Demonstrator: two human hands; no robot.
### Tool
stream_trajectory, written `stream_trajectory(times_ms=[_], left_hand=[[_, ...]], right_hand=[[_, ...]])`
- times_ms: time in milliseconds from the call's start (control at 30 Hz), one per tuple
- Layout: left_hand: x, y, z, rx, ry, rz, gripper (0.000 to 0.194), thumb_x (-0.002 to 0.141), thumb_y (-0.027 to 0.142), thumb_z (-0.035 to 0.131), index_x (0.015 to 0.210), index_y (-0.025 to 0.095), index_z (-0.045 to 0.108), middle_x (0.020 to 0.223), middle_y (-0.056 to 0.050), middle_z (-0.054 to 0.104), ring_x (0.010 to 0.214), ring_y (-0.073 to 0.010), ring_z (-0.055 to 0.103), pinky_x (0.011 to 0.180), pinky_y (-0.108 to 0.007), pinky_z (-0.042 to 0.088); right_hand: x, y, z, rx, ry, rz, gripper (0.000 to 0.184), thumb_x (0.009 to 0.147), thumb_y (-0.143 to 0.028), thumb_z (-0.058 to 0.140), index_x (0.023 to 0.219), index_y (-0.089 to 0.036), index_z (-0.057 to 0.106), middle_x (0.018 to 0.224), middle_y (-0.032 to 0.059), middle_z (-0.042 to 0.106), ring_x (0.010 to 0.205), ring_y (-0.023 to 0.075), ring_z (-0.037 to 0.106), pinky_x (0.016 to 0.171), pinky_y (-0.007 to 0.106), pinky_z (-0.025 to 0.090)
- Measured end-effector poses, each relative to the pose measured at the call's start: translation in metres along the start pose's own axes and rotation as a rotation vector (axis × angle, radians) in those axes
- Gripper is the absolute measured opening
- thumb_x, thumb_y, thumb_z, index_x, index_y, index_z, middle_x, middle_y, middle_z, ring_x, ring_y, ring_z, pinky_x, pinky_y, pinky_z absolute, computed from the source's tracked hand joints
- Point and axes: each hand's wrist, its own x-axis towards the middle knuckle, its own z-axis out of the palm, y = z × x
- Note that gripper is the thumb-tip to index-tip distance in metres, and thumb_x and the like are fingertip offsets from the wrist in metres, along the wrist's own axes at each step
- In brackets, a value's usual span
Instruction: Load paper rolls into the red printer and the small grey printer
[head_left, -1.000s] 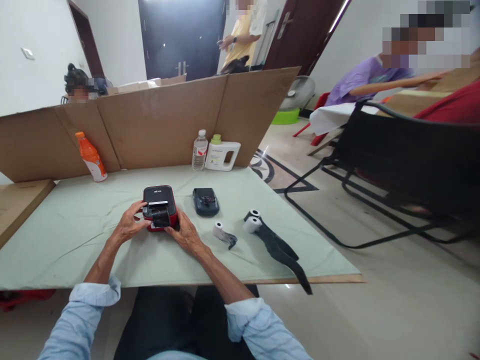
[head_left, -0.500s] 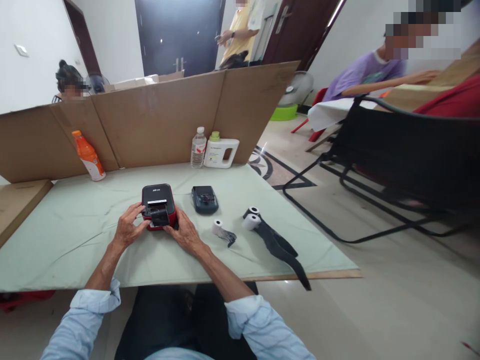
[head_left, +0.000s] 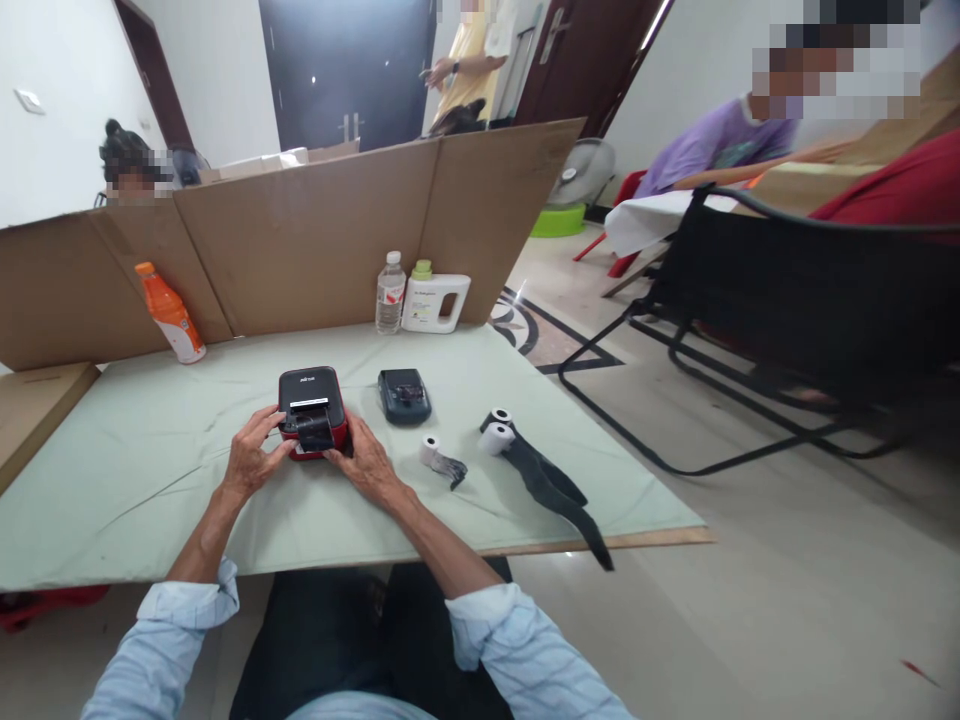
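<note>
A small black and red label printer point(head_left: 309, 388) rests on the pale green tabletop in front of me, with a dark strip of tape point(head_left: 315, 432) at its front. My left hand point(head_left: 253, 455) grips its left side, thumb low at the front and fingers at the edge. On the opposite side my right hand point(head_left: 367, 458) holds the printer's right front edge. A smaller dark blue portable printer point(head_left: 404, 397) lies to the right of it. Nearer my right forearm is a small white roll point(head_left: 430, 449) with a crumpled dark tail.
Two larger rolls, one a white roll point(head_left: 495, 438), trail black strips point(head_left: 551, 490) over the table's front edge. An orange bottle point(head_left: 171, 313), a water bottle point(head_left: 390, 295) and a white jug point(head_left: 435, 303) stand by a cardboard panel point(head_left: 315, 235). A black chair point(head_left: 780, 310) is at right.
The camera view has shifted slightly, so everything sits a little further left. Both hands keep the same hold on the printer.
</note>
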Motion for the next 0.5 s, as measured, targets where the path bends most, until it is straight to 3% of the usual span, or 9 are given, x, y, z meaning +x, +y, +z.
stream_trajectory(times_ms=[233, 500], left_hand=[[-0.0002, -0.0083, 0.0036, 0.038, 0.024, 0.088, 0.036, 0.089, 0.035, 0.074, 0.123, 0.022, 0.072, 0.140, -0.015, 0.069, 0.124, -0.0293, 0.070, 0.088, -0.041, 0.067], [0.0024, -0.0077, 0.0062, 0.091, 0.001, 0.048, 0.034, 0.086, 0.033, 0.078, 0.117, 0.021, 0.071, 0.149, -0.015, 0.061, 0.133, -0.0304, 0.064, 0.090, -0.040, 0.066]], right_hand=[[-0.0004, 0.0035, 0.0005, 0.016, 0.015, -0.033, 0.083, 0.094, -0.043, 0.072, 0.166, -0.027, 0.033, 0.156, 0.0138, 0.054, 0.146, 0.0317, 0.051, 0.122, 0.051, 0.043], [-0.0009, 0.0074, 0.0009, -0.007, 0.020, -0.037, 0.084, 0.094, -0.041, 0.073, 0.165, -0.025, 0.033, 0.157, 0.0148, 0.053, 0.145, 0.0323, 0.052, 0.122, 0.051, 0.044]])
